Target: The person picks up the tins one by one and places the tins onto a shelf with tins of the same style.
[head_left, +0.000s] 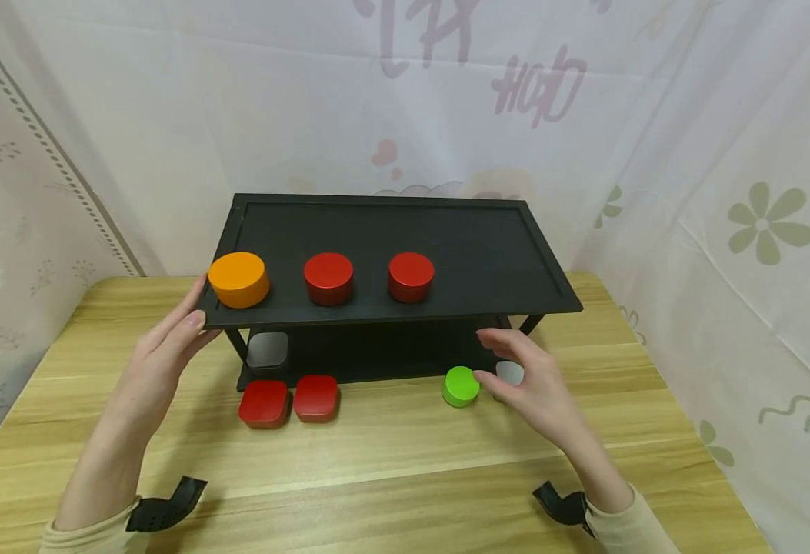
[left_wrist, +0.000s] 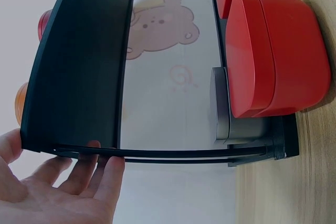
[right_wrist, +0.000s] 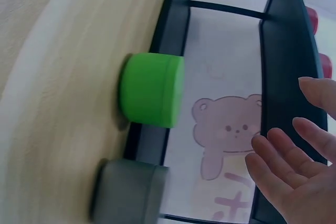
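Note:
My left hand (head_left: 169, 346) grips the left front corner of a black two-tier shelf (head_left: 467, 238), thumb at the edge and fingers under the upper board. In the left wrist view its fingers (left_wrist: 111, 179) reach round the side bar. My right hand (head_left: 532, 381) holds nothing, its fingers loosely bent and apart in front of the shelf's right part. Beside its thumb is a round green tin (head_left: 461, 387); a grey tin (head_left: 510, 373) is partly hidden behind that hand. On the upper board stand a round orange tin (head_left: 239, 280) and two round red tins (head_left: 329, 278).
Two square red tins (head_left: 265, 405) with rounded corners sit on the wooden table (head_left: 377, 492) before the shelf's left end. A square grey tin (head_left: 268, 351) stands on the lower board at left. Printed white cloth (head_left: 294, 100) hangs behind the shelf and along both sides.

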`<state>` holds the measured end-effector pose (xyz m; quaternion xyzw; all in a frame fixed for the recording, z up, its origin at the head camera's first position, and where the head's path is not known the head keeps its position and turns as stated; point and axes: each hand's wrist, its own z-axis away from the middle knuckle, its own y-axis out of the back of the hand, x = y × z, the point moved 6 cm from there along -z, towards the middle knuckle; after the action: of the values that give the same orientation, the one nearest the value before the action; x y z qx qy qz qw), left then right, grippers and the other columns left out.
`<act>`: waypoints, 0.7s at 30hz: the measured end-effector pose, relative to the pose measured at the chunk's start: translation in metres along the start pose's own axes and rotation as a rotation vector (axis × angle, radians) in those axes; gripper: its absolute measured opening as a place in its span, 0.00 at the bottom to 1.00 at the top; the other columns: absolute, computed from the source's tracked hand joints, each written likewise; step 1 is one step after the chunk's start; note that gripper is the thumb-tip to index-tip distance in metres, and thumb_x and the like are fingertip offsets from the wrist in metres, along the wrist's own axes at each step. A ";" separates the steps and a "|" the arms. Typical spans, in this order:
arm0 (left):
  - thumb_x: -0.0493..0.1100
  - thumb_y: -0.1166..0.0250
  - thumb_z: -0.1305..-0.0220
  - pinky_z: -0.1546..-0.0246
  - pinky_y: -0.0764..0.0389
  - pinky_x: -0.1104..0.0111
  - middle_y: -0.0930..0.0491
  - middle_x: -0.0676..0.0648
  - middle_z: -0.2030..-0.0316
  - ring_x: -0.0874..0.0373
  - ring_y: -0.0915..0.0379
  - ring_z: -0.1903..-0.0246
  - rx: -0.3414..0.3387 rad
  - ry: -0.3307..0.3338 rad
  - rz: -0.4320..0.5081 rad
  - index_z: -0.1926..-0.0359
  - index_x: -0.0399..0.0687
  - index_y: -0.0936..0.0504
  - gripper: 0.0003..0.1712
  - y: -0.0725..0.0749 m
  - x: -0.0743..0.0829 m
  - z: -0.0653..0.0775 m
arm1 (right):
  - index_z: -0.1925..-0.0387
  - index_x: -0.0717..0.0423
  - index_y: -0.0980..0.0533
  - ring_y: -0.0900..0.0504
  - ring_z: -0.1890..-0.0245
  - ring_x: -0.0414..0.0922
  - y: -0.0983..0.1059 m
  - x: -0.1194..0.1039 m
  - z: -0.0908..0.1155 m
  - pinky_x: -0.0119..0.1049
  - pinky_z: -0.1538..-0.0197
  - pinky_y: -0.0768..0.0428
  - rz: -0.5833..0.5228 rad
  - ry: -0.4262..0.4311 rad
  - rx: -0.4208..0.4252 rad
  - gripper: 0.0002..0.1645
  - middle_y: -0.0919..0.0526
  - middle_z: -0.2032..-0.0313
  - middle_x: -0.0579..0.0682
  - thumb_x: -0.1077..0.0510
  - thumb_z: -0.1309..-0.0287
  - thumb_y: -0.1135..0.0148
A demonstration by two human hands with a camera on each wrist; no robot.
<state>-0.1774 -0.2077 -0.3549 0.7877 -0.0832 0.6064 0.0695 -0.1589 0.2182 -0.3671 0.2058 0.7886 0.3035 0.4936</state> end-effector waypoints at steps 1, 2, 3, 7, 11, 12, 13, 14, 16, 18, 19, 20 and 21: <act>0.40 0.58 0.25 0.42 0.32 0.87 0.54 0.52 0.25 0.73 0.46 0.32 -0.001 0.002 0.001 0.27 0.54 0.49 0.28 0.000 0.000 0.000 | 0.42 0.41 0.29 0.23 0.45 0.41 -0.001 0.002 0.000 0.35 0.42 0.21 0.004 -0.008 -0.005 0.30 0.23 0.44 0.46 0.53 0.48 0.31; 0.40 0.58 0.25 0.42 0.32 0.87 0.55 0.53 0.25 0.73 0.46 0.32 -0.002 0.004 0.001 0.27 0.54 0.49 0.28 0.000 0.000 0.000 | 0.42 0.41 0.29 0.23 0.45 0.41 -0.003 0.004 0.000 0.36 0.42 0.21 0.008 -0.015 -0.012 0.30 0.23 0.44 0.46 0.53 0.48 0.31; 0.40 0.58 0.25 0.42 0.32 0.87 0.55 0.53 0.25 0.74 0.46 0.32 -0.002 0.006 0.000 0.27 0.54 0.49 0.28 0.000 0.000 0.000 | 0.42 0.40 0.29 0.23 0.45 0.41 -0.004 0.006 0.000 0.38 0.42 0.21 0.015 -0.023 -0.018 0.31 0.23 0.44 0.45 0.52 0.48 0.31; 0.39 0.59 0.25 0.42 0.32 0.87 0.55 0.52 0.25 0.73 0.47 0.32 -0.002 0.003 0.004 0.27 0.54 0.49 0.28 0.000 0.000 -0.001 | 0.41 0.40 0.30 0.23 0.44 0.39 -0.009 0.011 0.001 0.39 0.42 0.21 0.052 -0.053 -0.049 0.32 0.23 0.44 0.42 0.51 0.49 0.30; 0.39 0.59 0.25 0.42 0.32 0.87 0.54 0.53 0.25 0.73 0.48 0.32 -0.004 -0.002 0.009 0.27 0.53 0.49 0.29 0.000 0.001 -0.001 | 0.40 0.43 0.30 0.24 0.43 0.40 -0.014 0.015 0.002 0.40 0.41 0.22 0.090 -0.061 -0.084 0.35 0.23 0.43 0.42 0.51 0.50 0.29; 0.39 0.59 0.25 0.42 0.32 0.87 0.54 0.53 0.25 0.73 0.48 0.32 -0.004 -0.002 0.011 0.27 0.53 0.49 0.29 0.000 0.000 -0.001 | 0.40 0.43 0.30 0.24 0.43 0.40 -0.015 0.016 0.002 0.41 0.41 0.22 0.096 -0.062 -0.095 0.35 0.23 0.43 0.42 0.50 0.51 0.29; 0.39 0.59 0.25 0.42 0.32 0.87 0.54 0.53 0.25 0.73 0.48 0.32 -0.004 -0.002 0.012 0.27 0.53 0.49 0.29 0.000 0.001 -0.001 | 0.39 0.43 0.31 0.24 0.43 0.41 -0.017 0.017 0.002 0.42 0.41 0.22 0.101 -0.063 -0.106 0.36 0.23 0.43 0.43 0.49 0.51 0.29; 0.39 0.59 0.25 0.42 0.32 0.87 0.54 0.53 0.25 0.73 0.48 0.32 -0.004 -0.003 0.012 0.27 0.53 0.49 0.29 0.000 0.001 -0.001 | 0.39 0.43 0.31 0.24 0.43 0.41 -0.018 0.018 0.002 0.42 0.41 0.22 0.102 -0.066 -0.118 0.36 0.23 0.43 0.43 0.49 0.50 0.29; 0.39 0.59 0.25 0.42 0.32 0.87 0.54 0.53 0.25 0.74 0.47 0.32 -0.003 -0.003 0.016 0.27 0.53 0.49 0.29 0.001 0.000 -0.001 | 0.38 0.42 0.32 0.25 0.42 0.41 -0.021 0.020 0.003 0.43 0.41 0.23 0.110 -0.072 -0.136 0.36 0.23 0.43 0.43 0.47 0.50 0.30; 0.38 0.59 0.25 0.42 0.32 0.87 0.54 0.53 0.25 0.73 0.47 0.32 -0.002 -0.003 0.019 0.27 0.53 0.49 0.29 0.001 0.000 -0.001 | 0.38 0.41 0.33 0.25 0.42 0.41 -0.023 0.022 0.003 0.44 0.41 0.23 0.120 -0.075 -0.152 0.37 0.23 0.43 0.44 0.46 0.50 0.30; 0.39 0.59 0.25 0.42 0.32 0.87 0.54 0.53 0.25 0.73 0.47 0.32 -0.002 -0.003 0.018 0.27 0.53 0.49 0.29 0.001 0.000 -0.001 | 0.38 0.41 0.33 0.25 0.42 0.41 -0.024 0.023 0.003 0.45 0.41 0.23 0.126 -0.076 -0.157 0.37 0.23 0.43 0.44 0.46 0.50 0.30; 0.39 0.59 0.25 0.42 0.32 0.87 0.54 0.53 0.25 0.73 0.47 0.32 -0.002 -0.002 0.017 0.27 0.53 0.49 0.29 0.001 0.000 -0.001 | 0.38 0.42 0.33 0.25 0.42 0.42 -0.025 0.024 0.003 0.45 0.41 0.23 0.132 -0.077 -0.163 0.37 0.23 0.43 0.44 0.46 0.50 0.30; 0.39 0.59 0.25 0.42 0.32 0.87 0.54 0.53 0.25 0.73 0.47 0.32 -0.002 -0.001 0.017 0.27 0.53 0.49 0.29 0.001 0.000 -0.001 | 0.38 0.43 0.33 0.25 0.42 0.42 -0.025 0.025 0.003 0.45 0.41 0.23 0.140 -0.077 -0.167 0.38 0.23 0.43 0.43 0.46 0.50 0.30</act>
<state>-0.1782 -0.2083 -0.3548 0.7873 -0.0904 0.6064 0.0652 -0.1675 0.2159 -0.4015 0.2302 0.7248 0.3936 0.5165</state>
